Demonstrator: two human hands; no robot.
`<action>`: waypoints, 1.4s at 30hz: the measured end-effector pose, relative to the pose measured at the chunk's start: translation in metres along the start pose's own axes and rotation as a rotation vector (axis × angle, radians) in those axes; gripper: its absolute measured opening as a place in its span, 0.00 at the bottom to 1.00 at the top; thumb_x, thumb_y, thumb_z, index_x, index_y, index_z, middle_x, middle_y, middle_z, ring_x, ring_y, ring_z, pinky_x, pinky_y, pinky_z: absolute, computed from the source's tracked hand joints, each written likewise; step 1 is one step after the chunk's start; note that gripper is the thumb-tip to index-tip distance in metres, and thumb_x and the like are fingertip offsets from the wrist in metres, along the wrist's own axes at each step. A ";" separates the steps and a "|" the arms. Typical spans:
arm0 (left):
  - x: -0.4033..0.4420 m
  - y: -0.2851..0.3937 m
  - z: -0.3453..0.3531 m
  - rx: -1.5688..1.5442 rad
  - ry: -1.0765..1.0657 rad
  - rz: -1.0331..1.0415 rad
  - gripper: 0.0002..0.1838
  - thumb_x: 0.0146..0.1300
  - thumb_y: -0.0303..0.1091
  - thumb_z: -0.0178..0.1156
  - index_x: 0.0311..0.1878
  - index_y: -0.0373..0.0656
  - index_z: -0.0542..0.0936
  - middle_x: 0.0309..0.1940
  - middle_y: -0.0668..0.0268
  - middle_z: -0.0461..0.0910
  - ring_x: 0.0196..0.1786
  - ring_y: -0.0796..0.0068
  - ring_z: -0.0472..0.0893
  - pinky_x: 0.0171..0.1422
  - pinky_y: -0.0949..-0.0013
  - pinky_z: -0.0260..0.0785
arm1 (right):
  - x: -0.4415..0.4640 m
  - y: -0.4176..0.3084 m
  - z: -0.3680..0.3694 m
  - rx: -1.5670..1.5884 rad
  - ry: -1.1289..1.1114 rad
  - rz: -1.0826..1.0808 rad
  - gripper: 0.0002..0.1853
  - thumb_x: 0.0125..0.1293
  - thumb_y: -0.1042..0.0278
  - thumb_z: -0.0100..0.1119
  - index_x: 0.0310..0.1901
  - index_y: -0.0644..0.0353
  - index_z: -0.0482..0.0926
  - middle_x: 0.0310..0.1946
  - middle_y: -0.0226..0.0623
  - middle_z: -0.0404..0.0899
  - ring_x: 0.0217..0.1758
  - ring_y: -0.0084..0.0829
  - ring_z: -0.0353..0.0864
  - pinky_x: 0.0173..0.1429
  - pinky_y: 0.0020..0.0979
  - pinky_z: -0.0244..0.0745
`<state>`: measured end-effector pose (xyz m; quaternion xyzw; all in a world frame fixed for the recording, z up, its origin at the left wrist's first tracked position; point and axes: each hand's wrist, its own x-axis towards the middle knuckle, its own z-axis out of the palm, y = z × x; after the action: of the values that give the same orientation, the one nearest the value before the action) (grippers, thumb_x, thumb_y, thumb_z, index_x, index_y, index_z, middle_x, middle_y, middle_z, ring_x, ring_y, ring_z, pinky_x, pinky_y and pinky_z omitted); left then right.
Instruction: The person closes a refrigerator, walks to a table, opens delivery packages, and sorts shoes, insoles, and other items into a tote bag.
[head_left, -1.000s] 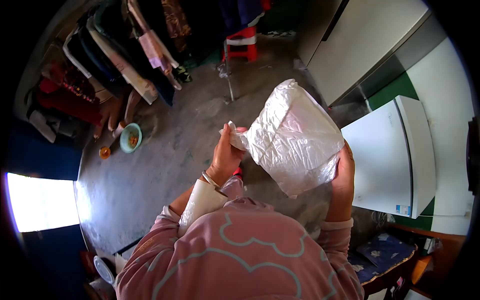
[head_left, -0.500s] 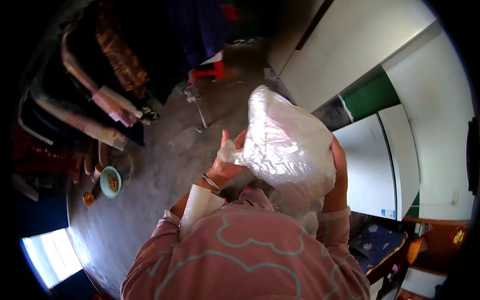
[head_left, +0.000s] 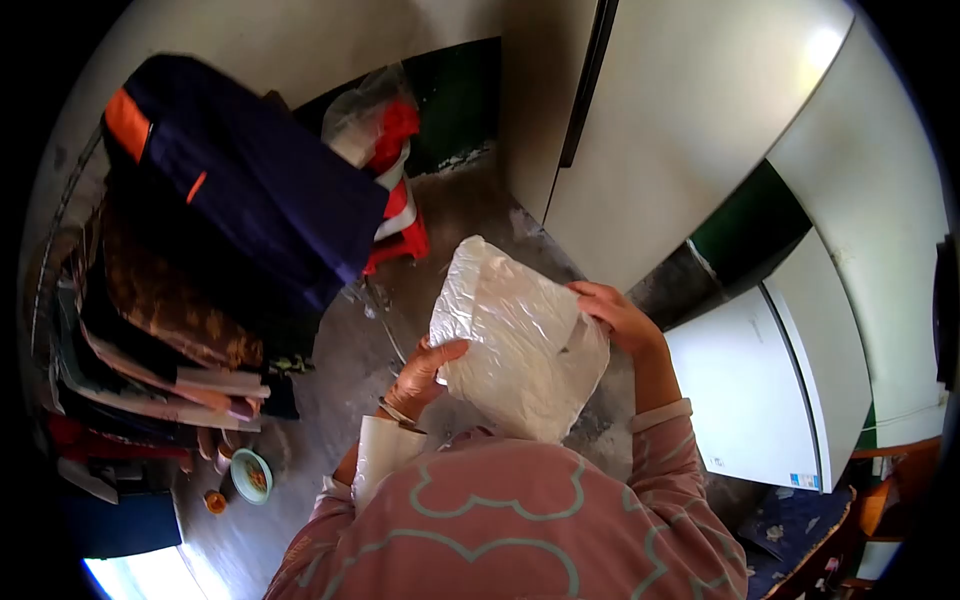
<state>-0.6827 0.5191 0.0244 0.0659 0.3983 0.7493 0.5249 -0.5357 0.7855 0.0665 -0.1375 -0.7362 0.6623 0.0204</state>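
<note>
A white, crinkled plastic bag [head_left: 510,345] is held up in front of my chest, looking flat and folded over. My left hand [head_left: 420,375] grips its left edge, thumb lying on top and the other fingers hidden beneath. At the upper right corner, my right hand [head_left: 615,315] has its fingers closed on the plastic. Whether anything is inside the bag cannot be made out. Against my left forearm lies a glossy white, tube-like piece [head_left: 385,450], just below a bracelet on the wrist.
Clothes [head_left: 180,290] hang on a rack at the left, with a dark blue garment [head_left: 270,180] nearest. Red and white stools [head_left: 402,225] stand behind it. A pale green bowl [head_left: 250,476] sits on the floor. Tall white cabinet doors [head_left: 690,110] and a white fridge [head_left: 740,380] line the right.
The bulky, puffed-up bag now looks flatter and sits lower and further left. My left hand has shifted from its twisted end to its edge; my right hand moved to the upper corner. The view turned.
</note>
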 end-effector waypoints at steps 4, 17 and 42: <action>0.050 0.016 0.006 0.077 -0.079 -0.047 0.25 0.52 0.29 0.62 0.55 0.38 0.72 0.45 0.61 0.79 0.46 0.68 0.80 0.51 0.63 0.73 | 0.060 0.022 -0.052 0.408 -0.266 0.275 0.31 0.59 0.51 0.60 0.57 0.67 0.68 0.49 0.40 0.76 0.50 0.29 0.75 0.53 0.29 0.70; 0.230 0.048 -0.009 -0.451 -0.393 -0.228 0.50 0.53 0.75 0.42 0.70 0.47 0.54 0.67 0.60 0.59 0.67 0.61 0.62 0.69 0.52 0.53 | 0.178 -0.003 -0.090 0.729 0.127 0.182 0.19 0.55 0.72 0.64 0.50 0.66 0.74 0.42 0.35 0.80 0.39 0.25 0.81 0.46 0.28 0.78; 0.526 0.195 -0.026 -0.226 -0.211 -0.373 0.26 0.56 0.29 0.55 0.58 0.31 0.66 0.49 0.53 0.77 0.49 0.61 0.79 0.56 0.59 0.73 | 0.464 -0.043 -0.379 -2.331 0.325 0.085 0.15 0.60 0.64 0.54 0.48 0.58 0.78 0.55 0.40 0.72 0.60 0.38 0.67 0.71 0.45 0.46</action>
<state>-1.0708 0.9213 -0.0318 0.0097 0.2602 0.6681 0.6970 -0.9092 1.2562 0.0841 -0.1802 -0.8804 -0.4362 -0.0460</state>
